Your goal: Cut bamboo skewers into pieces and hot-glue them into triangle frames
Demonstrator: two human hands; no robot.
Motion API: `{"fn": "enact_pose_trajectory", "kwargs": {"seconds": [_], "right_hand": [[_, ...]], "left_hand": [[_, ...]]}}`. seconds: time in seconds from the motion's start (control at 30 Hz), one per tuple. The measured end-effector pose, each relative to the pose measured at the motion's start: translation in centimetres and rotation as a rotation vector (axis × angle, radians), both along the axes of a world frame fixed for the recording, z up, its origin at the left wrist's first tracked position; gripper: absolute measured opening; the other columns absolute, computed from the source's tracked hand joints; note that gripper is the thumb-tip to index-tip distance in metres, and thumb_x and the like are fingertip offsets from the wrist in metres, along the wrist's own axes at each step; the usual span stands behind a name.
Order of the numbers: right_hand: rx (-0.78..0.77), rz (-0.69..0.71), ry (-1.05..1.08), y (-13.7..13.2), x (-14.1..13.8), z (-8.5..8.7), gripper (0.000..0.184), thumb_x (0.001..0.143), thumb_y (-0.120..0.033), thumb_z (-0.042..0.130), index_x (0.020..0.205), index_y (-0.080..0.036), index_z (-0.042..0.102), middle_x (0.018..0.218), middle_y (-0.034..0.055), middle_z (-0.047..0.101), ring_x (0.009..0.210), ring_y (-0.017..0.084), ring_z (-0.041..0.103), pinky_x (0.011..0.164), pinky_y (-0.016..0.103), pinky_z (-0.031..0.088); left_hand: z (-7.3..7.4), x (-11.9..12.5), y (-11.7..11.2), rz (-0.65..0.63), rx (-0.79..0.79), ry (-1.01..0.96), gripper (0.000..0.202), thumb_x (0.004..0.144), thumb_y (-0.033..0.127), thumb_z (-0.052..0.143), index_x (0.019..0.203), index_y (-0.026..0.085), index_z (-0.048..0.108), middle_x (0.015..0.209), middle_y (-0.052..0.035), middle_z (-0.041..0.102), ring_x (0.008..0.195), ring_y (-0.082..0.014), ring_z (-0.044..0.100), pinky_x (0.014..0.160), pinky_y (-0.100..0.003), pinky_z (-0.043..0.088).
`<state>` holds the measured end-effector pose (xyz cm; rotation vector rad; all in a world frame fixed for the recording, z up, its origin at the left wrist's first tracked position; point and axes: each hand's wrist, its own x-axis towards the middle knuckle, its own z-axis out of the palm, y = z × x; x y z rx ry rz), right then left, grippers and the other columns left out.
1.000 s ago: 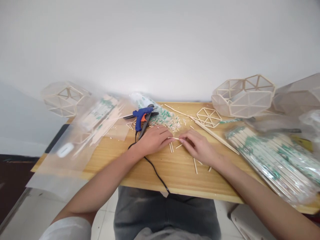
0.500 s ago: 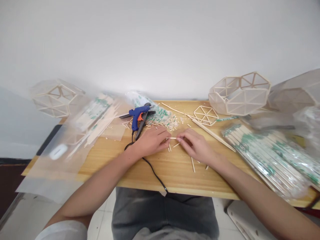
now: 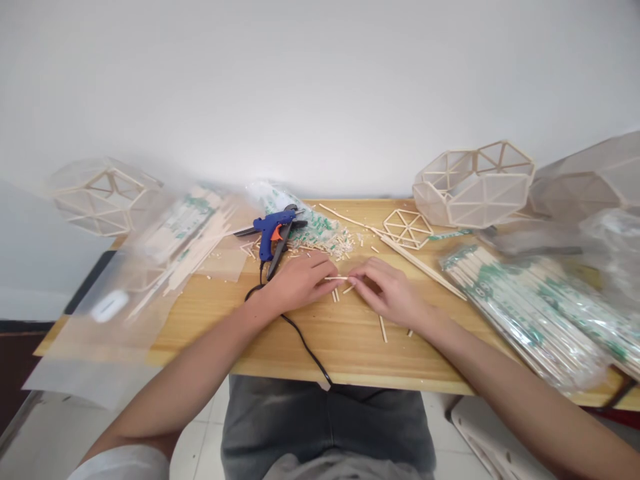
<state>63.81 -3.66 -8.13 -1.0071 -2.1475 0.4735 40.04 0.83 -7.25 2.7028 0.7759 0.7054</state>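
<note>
A short thin wooden stick (image 3: 339, 278) lies level between my two hands over the table. My left hand (image 3: 305, 281) is closed, its thumb and fingers pinching the stick's left part. The right end is pinched by my right hand (image 3: 383, 288). Several cut stick pieces (image 3: 383, 329) rest on the wood below and between the hands. Just behind my left hand, a blue glue gun (image 3: 273, 230) with an orange trigger lies beside black-handled pliers or cutters (image 3: 281, 250), whose exact kind I cannot tell.
Small wood offcuts (image 3: 343, 243) spill beside a plastic bag. A hexagonal stick frame (image 3: 407, 229) and long sticks (image 3: 423, 265) lie behind my right hand. Papered stick structures (image 3: 475, 187) stand right and left. Bagged sticks (image 3: 525, 313) cover the right side; a black cord (image 3: 307, 343) crosses the front.
The whole view has shifted slightly. The stick shows a little more of its length at my left fingers; both hands keep their pinch on it.
</note>
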Motion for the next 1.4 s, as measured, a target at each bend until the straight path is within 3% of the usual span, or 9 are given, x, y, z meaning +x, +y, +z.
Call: {"fn": "enact_pose_trajectory", "kwargs": {"seconds": [0.47, 0.67, 0.83, 1.1, 1.4], "right_hand": [[-0.018, -0.003, -0.023, 0.05, 0.02, 0.07, 0.01, 0.107, -0.024, 0.051, 0.1, -0.023, 0.059, 0.088, 0.0058, 0.066, 0.082, 0.021, 0.063, 0.073, 0.035, 0.051], [0.026, 0.014, -0.033, -0.09, -0.12, -0.01, 0.013, 0.108, -0.023, 0.05, 0.098, -0.023, 0.058, 0.086, 0.0056, 0.066, 0.08, 0.021, 0.061, 0.072, 0.035, 0.05], [0.036, 0.003, -0.049, 0.03, -0.11, -0.63, 0.009, 0.108, -0.027, 0.054, 0.103, -0.024, 0.06, 0.09, 0.0058, 0.068, 0.084, 0.021, 0.064, 0.074, 0.036, 0.051], [0.103, 0.052, -0.091, 0.06, -0.05, -0.44, 0.007, 0.107, -0.026, 0.055, 0.106, -0.022, 0.062, 0.09, 0.0063, 0.069, 0.084, 0.022, 0.062, 0.074, 0.036, 0.05], [0.049, 0.04, -0.044, 0.0, 0.0, 0.01, 0.003, 0.104, -0.024, 0.059, 0.105, -0.023, 0.061, 0.091, 0.007, 0.069, 0.084, 0.023, 0.062, 0.077, 0.038, 0.051]], "left_hand": [[0.03, -0.23, 0.11, -0.036, -0.083, 0.005, 0.024, 0.108, 0.032, 0.05, 0.096, 0.017, 0.065, 0.092, -0.0056, 0.068, 0.085, -0.0163, 0.062, 0.076, -0.027, 0.047], [0.14, -0.25, 0.1, -0.039, -0.056, 0.032, 0.032, 0.108, 0.039, 0.049, 0.094, 0.018, 0.068, 0.089, -0.0058, 0.067, 0.082, -0.0169, 0.061, 0.075, -0.029, 0.046], [0.58, -0.42, 0.12, -0.096, -0.126, 0.024, 0.03, 0.109, 0.033, 0.045, 0.104, 0.018, 0.07, 0.093, -0.0072, 0.069, 0.086, -0.0179, 0.064, 0.078, -0.03, 0.048], [0.53, -0.25, -0.04, -0.067, -0.14, 0.059, 0.031, 0.108, 0.032, 0.046, 0.088, 0.017, 0.066, 0.083, -0.0056, 0.068, 0.078, -0.0174, 0.063, 0.071, -0.029, 0.047], [0.37, -0.67, 0.31, -0.055, -0.187, 0.006, 0.021, 0.106, 0.032, 0.05, 0.096, 0.019, 0.062, 0.091, -0.0053, 0.068, 0.083, -0.0173, 0.063, 0.072, -0.028, 0.046]]}}
